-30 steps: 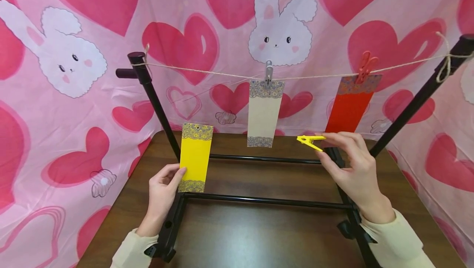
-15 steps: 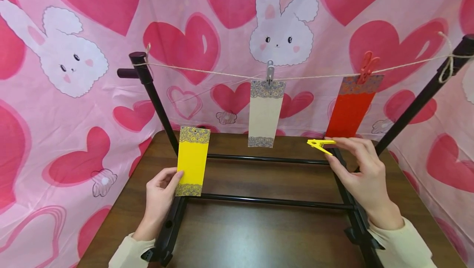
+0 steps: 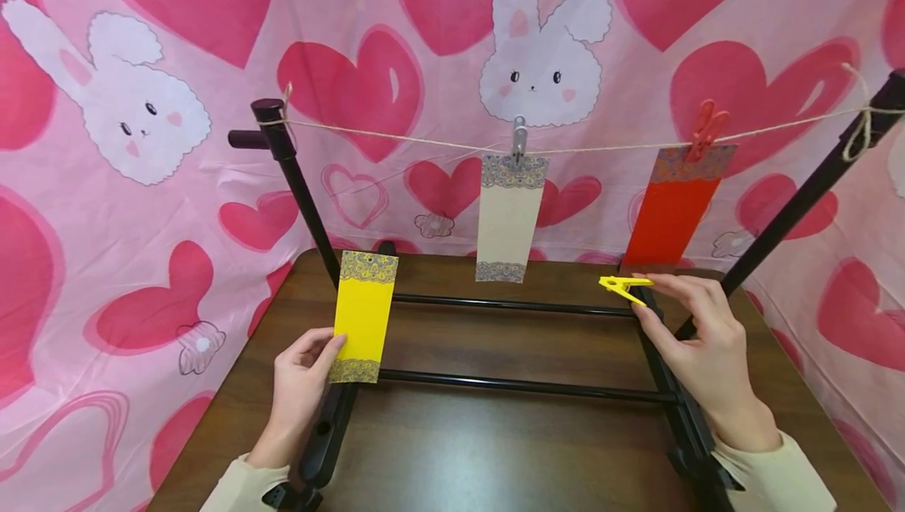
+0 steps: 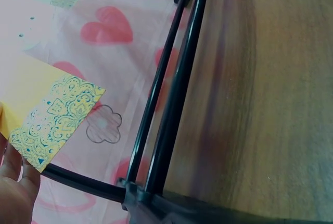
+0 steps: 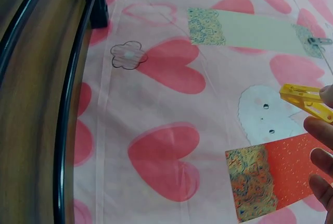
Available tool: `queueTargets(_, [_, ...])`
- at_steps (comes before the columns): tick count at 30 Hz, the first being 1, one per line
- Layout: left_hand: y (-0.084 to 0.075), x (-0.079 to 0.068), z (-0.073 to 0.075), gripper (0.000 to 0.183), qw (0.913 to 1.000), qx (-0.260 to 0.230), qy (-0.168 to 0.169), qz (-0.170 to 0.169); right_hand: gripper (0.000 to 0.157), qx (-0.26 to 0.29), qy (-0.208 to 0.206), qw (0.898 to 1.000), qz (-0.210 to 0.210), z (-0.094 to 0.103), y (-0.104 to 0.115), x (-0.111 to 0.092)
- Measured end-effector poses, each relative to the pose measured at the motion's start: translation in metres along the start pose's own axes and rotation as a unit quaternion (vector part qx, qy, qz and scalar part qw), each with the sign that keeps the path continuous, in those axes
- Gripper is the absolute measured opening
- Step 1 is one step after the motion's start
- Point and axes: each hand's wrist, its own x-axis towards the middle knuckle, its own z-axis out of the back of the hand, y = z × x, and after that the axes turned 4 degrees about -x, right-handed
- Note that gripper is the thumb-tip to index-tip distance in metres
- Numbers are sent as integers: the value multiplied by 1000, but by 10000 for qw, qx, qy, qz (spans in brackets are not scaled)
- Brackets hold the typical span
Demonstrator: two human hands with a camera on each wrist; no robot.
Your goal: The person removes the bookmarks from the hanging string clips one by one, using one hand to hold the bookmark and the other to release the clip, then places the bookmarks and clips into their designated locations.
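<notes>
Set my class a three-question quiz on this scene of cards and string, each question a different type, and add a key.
1. Which colour of card does the left hand hold: (a) white, (b) yellow or (c) red?
2. True or false: the white card hangs on the string by a red clothespin.
3. What does the right hand pinch?

Key: 1. (b), the yellow card. 2. False; its clip is a grey clothespin. 3. A yellow clothespin.

Pink heart- and rabbit-print cloth [image 3: 441,96] behind a brown wood-grained table [image 3: 566,347] with pale glare [image 3: 467,449].
</notes>
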Motion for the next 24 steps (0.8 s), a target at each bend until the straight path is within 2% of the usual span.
queueTargets(7, [-2, -2, 6, 15, 9992, 363, -107, 112, 55, -8, 0, 9998, -178, 3, -6, -8])
queueTargets(14, [1, -2, 14, 17, 9992, 334, -159, 117, 47, -86, 75, 9996, -275, 7, -14, -15])
queueTargets(21, [22, 0, 28, 19, 9977, 426, -279, 458, 47, -290, 222, 9981, -502, 11, -17, -23])
queueTargets(24, [31, 1, 34, 22, 9968, 556, -340, 466, 46, -386, 197, 9975, -550, 12, -19, -26])
